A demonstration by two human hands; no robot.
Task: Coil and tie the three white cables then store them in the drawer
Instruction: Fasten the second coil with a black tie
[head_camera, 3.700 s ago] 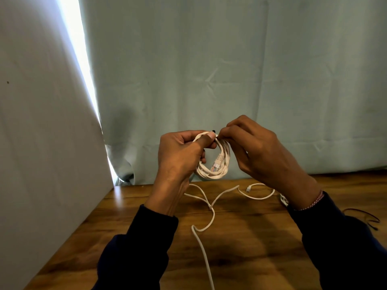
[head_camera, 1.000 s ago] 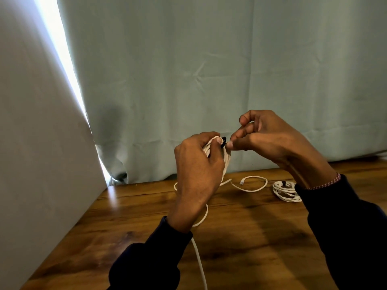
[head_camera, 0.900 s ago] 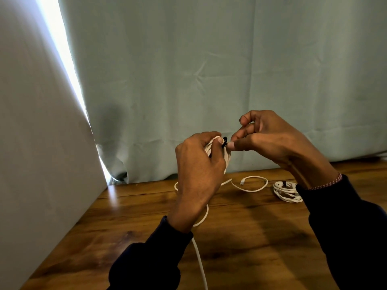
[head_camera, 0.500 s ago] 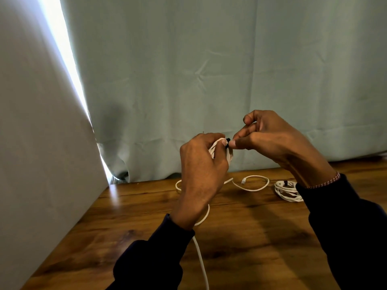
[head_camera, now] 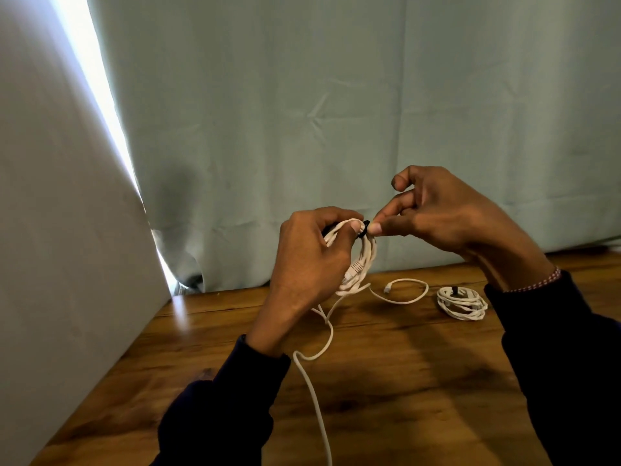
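Observation:
My left hand (head_camera: 309, 260) grips a coiled white cable (head_camera: 364, 260) held up above the wooden table (head_camera: 386, 364). A small black tie (head_camera: 364, 227) sits at the top of that coil, and my right hand (head_camera: 443, 213) pinches it between thumb and forefinger. A loose white cable (head_camera: 314, 388) lies uncoiled on the table, running from below the coil toward the near edge, with its plug end (head_camera: 388, 289) curled to the right. Another coiled white cable (head_camera: 462, 302) with a black tie lies on the table at the right.
A pale green curtain (head_camera: 336, 112) hangs behind the table. A white panel (head_camera: 60, 230) stands along the left side, with bright light in the gap between it and the curtain. No drawer is in view.
My right hand has shifted from the coil's top to pinching the black tie. The view has drifted left, bringing the tied coil on the table into sight. The hands have barely moved in the last second.

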